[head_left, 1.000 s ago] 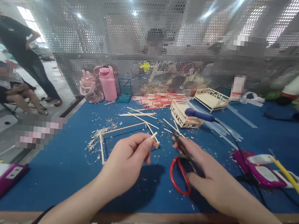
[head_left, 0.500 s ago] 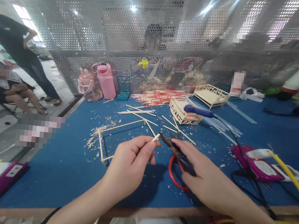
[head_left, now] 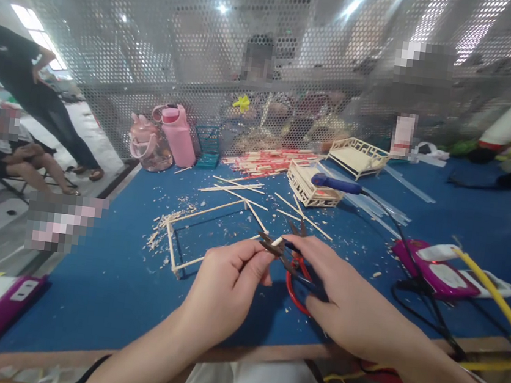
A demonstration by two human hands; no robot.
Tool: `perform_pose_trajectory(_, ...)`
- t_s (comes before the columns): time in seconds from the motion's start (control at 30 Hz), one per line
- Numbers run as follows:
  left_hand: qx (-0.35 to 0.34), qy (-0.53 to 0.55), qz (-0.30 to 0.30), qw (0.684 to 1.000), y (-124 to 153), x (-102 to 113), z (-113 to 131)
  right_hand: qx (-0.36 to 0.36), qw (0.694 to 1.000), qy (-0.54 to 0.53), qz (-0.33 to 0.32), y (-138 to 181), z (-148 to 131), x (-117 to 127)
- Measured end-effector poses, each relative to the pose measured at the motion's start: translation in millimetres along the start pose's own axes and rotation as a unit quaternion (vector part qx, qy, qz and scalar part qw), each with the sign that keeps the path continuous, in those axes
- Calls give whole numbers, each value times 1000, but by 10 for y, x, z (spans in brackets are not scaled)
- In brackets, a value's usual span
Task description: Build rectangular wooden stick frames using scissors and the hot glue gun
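Observation:
My left hand (head_left: 226, 283) pinches a short pale wooden stick (head_left: 278, 241) between thumb and fingertips. Around that stick are the parted jaws of a pair of cutters (head_left: 288, 261) with dark blue handles, gripped in my right hand (head_left: 343, 294). Partly hidden beneath the cutters, red-handled scissors (head_left: 291, 291) lie on the blue table. Just beyond my left hand is a four-sided frame of thin wooden sticks (head_left: 202, 215); my hand covers part of its near side.
Loose sticks (head_left: 232, 187), wood chips (head_left: 161, 230) and red-and-pale sticks (head_left: 268, 163) lie on the table (head_left: 100, 297). Two small wooden models (head_left: 358, 157) and a blue corded tool (head_left: 337, 184) sit behind. Right is a purple power strip (head_left: 431, 270); pink bottles (head_left: 179, 137) stand back left.
The cutters have moved left, bringing their jaws from beside the short stick to around it. My hands are closer together. The view has shifted slightly.

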State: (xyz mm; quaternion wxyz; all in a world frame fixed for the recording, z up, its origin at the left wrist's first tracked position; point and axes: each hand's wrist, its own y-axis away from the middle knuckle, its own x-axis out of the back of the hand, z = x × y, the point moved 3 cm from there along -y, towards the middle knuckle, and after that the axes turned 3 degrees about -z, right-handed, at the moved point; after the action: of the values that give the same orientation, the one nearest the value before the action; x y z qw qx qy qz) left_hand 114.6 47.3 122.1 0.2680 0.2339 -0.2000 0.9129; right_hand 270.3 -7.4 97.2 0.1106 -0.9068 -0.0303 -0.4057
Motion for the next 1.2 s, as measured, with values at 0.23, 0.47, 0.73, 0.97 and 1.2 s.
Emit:
perform_pose_trajectory(0.23, -27, -16, 7, 999, 14, 11, 45, 8, 1000, -10, 1, 29, 33, -16)
perform_pose_trajectory(0.47, -44, -42, 13, 998, 11, 9, 82, 34, 997, 43, 58, -8, 67, -59)
perform_pose_trajectory(0.73, 1, -50, 23, 999, 5, -47, 31, 102, 990, 77, 55, -138, 95, -44)
perform_pose_trajectory(0.97, 25, -28, 3, 999, -6, -107, -32, 64, 994, 88, 22, -135, 215, -52)
perform_pose_trajectory(1.2, 46, 5, -43, 998, -52, -74, -55, -34, 998, -32, -51, -110, 178, -38)
